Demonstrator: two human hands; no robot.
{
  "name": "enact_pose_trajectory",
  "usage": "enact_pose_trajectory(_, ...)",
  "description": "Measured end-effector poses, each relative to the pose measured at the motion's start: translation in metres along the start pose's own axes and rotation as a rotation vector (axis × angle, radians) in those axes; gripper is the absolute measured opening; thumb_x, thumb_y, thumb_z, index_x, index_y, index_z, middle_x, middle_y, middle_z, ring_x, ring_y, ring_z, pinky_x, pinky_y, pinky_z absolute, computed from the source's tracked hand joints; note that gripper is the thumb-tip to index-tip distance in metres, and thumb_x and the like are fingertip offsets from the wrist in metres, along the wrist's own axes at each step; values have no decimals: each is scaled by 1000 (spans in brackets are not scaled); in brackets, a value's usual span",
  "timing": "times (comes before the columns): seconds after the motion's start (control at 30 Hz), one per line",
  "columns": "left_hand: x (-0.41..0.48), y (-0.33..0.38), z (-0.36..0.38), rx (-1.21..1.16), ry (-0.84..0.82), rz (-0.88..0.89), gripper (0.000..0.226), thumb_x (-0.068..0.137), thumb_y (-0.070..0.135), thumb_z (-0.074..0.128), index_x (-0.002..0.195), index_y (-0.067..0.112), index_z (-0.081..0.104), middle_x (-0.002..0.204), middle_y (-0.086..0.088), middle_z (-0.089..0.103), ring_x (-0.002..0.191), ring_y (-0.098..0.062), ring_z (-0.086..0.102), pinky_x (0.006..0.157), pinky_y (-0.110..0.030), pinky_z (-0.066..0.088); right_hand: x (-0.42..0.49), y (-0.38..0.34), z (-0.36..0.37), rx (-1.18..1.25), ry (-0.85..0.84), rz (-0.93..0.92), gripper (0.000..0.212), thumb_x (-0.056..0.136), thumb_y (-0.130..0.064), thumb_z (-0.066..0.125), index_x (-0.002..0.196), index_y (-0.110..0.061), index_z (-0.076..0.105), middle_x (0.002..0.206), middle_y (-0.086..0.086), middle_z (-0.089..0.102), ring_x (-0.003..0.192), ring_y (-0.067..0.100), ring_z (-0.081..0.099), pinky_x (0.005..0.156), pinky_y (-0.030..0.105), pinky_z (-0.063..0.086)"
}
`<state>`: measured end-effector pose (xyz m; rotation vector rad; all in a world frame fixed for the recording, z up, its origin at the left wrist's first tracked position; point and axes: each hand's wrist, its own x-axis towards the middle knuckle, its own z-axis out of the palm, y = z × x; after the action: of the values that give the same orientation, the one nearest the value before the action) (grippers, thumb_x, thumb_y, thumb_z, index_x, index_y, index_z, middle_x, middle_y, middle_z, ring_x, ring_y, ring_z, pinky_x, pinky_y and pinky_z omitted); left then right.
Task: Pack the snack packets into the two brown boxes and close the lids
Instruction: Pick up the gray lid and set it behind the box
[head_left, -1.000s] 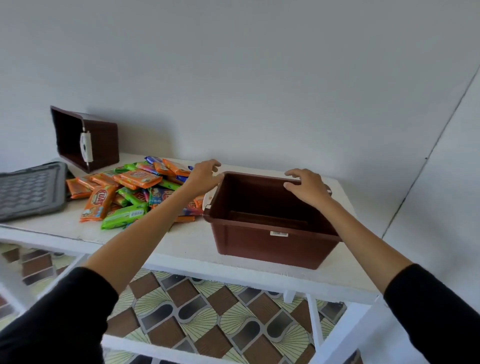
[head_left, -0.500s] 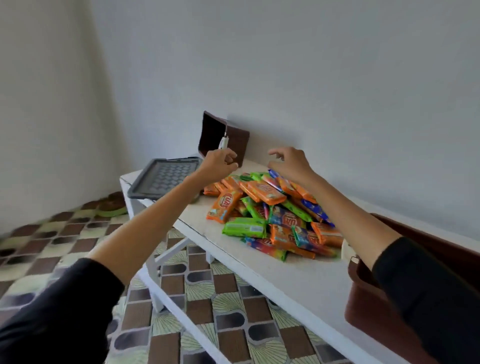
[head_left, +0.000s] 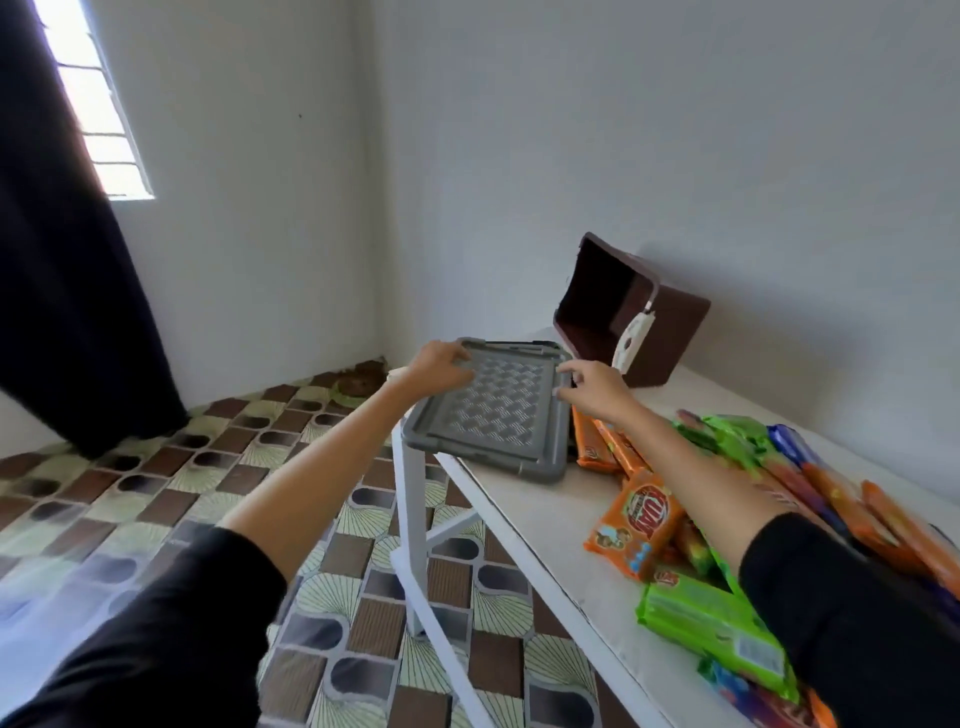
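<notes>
White tabletop (head_left: 524, 499) runs from far left to near right. Packets (head_left: 636, 519) lie loose in a heap on its right half; none are seen packed. Grey lid (head_left: 498, 415) sits flat at the far left end, with its near left corner overhanging the edge. One brown box (head_left: 670, 332) lies on its side just beyond the lid against the far wall, mouth facing left, interior apparently bare, white latch (head_left: 631, 338) hanging. The second box is not in view. Left hand (head_left: 439, 364) has its fingers bent over the lid's far left rim; whether that grip is clamped cannot be told. Right hand (head_left: 597, 389) is at the right rim, finger and thumb apart. Assessment: the lid is being taken up, with packing not begun. The next move calls for a firm two-sided hold, then a level lift clear of the box and heap.
</notes>
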<state>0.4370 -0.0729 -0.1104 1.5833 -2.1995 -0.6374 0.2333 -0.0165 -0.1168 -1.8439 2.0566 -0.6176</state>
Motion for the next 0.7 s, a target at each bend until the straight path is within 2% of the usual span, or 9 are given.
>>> enact_pose_trajectory(0.1,15,-25,17,34,-56,-119,48,91,29,54,135,11,45,136,-21,41,125,-32,39,103,-34,33,27,9,26,-46,-66,47,50,87,-29,59,135,-17,46,138,14,47,125,28,45,96,30,38)
enact_pose_trajectory(0.23,27,-46,33,65,-99,-219,58,91,44,50,140,16,36,140,-23,27,132,-38,24,110,-44,24,46,20,50,-184,-190,110,64,87,-47,54,143,-25,31,146,20,33,136,35,26,108,42,29)
enact_pose_trajectory(0.33,34,-52,37,52,-148,-245,63,90,44,51,142,17,31,139,-22,32,130,-39,29,109,-45,29,55,26,59,-247,-227,146,70,86,-57,50,145,-30,25,150,16,28,136,38,25,109,47,27)
enact_pose_trajectory(0.43,45,-52,41,8,-189,-272,66,90,44,51,144,16,27,141,-17,39,128,-35,39,106,-42,36,62,31,62,-228,-226,144,70,83,-54,57,143,-31,30,148,17,32,135,38,28,108,46,29)
enact_pose_trajectory(0.63,44,-31,39,-35,-55,-311,73,85,48,57,146,26,23,145,-26,21,132,-40,27,109,-46,28,63,32,59,-13,-107,163,69,74,-40,74,136,-30,44,142,16,42,131,36,33,104,39,31)
enact_pose_trajectory(0.7,38,-22,29,-73,0,-294,77,81,46,64,145,29,25,143,-25,18,129,-42,31,110,-45,29,57,25,51,72,-16,142,71,74,-33,75,137,-26,43,142,17,38,133,35,29,106,36,28)
